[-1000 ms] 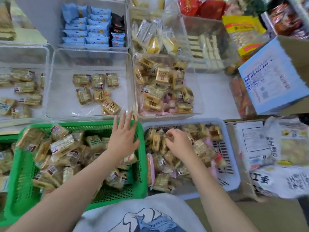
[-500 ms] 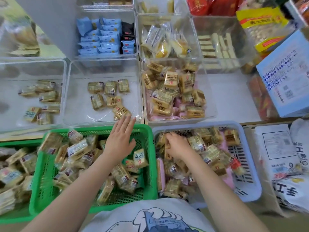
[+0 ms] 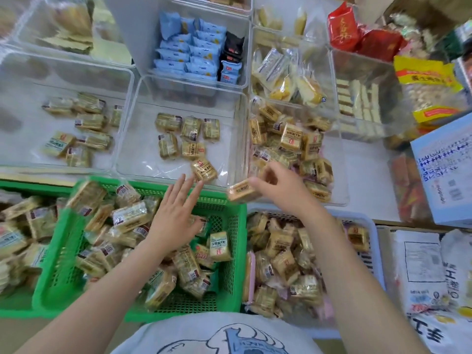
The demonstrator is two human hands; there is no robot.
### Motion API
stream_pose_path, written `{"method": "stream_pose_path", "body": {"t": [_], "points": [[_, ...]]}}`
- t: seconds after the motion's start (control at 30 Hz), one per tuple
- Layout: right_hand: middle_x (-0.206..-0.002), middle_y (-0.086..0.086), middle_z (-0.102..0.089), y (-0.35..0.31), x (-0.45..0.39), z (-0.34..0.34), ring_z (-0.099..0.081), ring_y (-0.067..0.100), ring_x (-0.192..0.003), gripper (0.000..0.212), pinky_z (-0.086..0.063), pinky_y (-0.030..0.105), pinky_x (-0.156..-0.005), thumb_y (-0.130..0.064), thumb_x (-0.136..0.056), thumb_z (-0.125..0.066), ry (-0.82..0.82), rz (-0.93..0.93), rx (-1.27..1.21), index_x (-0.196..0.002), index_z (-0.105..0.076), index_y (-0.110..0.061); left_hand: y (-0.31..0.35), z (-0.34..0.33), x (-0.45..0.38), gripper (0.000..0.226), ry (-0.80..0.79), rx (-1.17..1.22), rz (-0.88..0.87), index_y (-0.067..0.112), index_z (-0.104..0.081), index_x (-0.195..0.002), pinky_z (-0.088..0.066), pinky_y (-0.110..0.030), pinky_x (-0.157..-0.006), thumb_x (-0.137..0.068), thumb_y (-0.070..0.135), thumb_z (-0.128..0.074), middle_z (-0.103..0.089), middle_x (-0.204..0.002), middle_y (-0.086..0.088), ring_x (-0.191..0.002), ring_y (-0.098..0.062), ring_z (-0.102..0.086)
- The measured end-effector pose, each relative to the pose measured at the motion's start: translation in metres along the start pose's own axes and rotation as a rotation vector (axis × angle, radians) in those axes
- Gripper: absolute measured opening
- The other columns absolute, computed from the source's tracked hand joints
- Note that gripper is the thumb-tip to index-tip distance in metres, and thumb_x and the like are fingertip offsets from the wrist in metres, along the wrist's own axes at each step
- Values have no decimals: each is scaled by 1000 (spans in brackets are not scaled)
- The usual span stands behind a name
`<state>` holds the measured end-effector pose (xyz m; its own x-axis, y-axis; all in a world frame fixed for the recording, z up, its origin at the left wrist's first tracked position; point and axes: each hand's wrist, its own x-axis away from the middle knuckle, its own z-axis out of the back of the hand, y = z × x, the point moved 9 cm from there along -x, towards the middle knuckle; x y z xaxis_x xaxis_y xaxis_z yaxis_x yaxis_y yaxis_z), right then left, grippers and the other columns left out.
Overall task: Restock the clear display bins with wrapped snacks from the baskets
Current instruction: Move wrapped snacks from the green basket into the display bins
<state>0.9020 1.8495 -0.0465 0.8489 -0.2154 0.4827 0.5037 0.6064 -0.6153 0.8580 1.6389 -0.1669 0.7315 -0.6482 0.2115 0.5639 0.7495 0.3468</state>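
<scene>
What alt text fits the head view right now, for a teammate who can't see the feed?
The right hand holds a wrapped snack by the near edge of the well-filled clear bin, above the pale basket. The left hand, fingers straight, hovers over the green basket of snacks.

I see bare floor along the front and right edges of the middle clear bin [image 3: 132, 139]; seven wrapped snacks [image 3: 190, 139] crowd its centre. The right bin [image 3: 343, 175] is heaped nearly full.
</scene>
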Motion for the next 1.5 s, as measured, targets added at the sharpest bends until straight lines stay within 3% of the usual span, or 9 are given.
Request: {"method": "stream_pose_path", "body": {"t": [0.13,0.3,0.53,0.7,0.8,0.93,1.1,1.3,1.5], "points": [[-84,2,-54,-40,-45,-3,-47,15,-71,22,-40,31,-64,-33,-93,-62,197,67,-51,-93,-49,-15,0,0,-2,92,-7,7,-23,31,11,-159,13,-42,-122,-93,44,-52,19,-166,2,-149,-14,29],[-97,3,-54,-49,-109,-50,-51,18,-80,16,-36,31,-64,-25,-91,-59,342,65,-7,-96,-49,-14,-1,1,-1,93,-22,37,-31,30,11,-159,13,-40,-121,-90,44,-50,25,-164,4,-147,-13,32],[-129,11,-51,-17,-132,-111,-57,27,-111,37,-45,33,-90,-25,-96,-56,-70,-39,305,-131,-56,-13,-1,0,0,94,-38,50,-56,30,16,-157,17,-38,-119,-91,43,-49,31,-160,5,-145,-12,36],[-133,1,-55,-33,-84,-67,-54,15,-112,34,-43,31,-90,-30,-100,-54,50,70,153,-132,-59,-20,4,-1,0,94,-25,16,-44,27,18,-157,14,-41,-121,-94,43,-51,30,-161,-1,-146,-18,34],[-114,-3,-63,-15,-34,-29,-59,10,-100,21,-49,26,-83,-27,-100,-55,191,92,-19,-117,-65,-20,14,1,-1,95,-2,0,-1,19,15,-157,11,-42,-122,-94,44,-51,27,-160,-8,-148,-27,28],[-97,-7,-63,60,27,-2,-59,7,-88,13,-47,23,-71,-22,-101,-54,329,-84,-97,-106,-66,-19,70,2,1,76,-31,83,-126,18,-12,-160,4,-40,-124,-98,39,-49,-1,-168,-7,-155,-27,6],[-98,-3,-63,153,76,-27,-63,19,-90,12,-50,30,-73,-26,-97,-61,246,-302,164,-105,-64,-18,137,-27,13,49,-287,304,-172,23,-45,-147,-46,-37,-104,-100,33,-52,-54,-144,-1,-127,-20,-53],[-140,9,-48,177,101,-100,-44,26,-131,82,-48,40,-101,-48,-87,-71,102,-294,511,-150,-27,-19,154,-44,23,35,-455,427,-71,24,-59,-135,-53,-32,-89,-101,31,-52,-64,-126,7,-99,-11,-62],[-126,2,-53,173,106,-68,-57,18,-110,76,-54,35,-90,-32,-85,-76,346,-288,-116,-146,-31,-24,152,-27,23,34,-408,524,-15,28,-60,-130,-54,-34,-91,-96,32,-61,-64,-122,10,-105,-8,-62]]}}
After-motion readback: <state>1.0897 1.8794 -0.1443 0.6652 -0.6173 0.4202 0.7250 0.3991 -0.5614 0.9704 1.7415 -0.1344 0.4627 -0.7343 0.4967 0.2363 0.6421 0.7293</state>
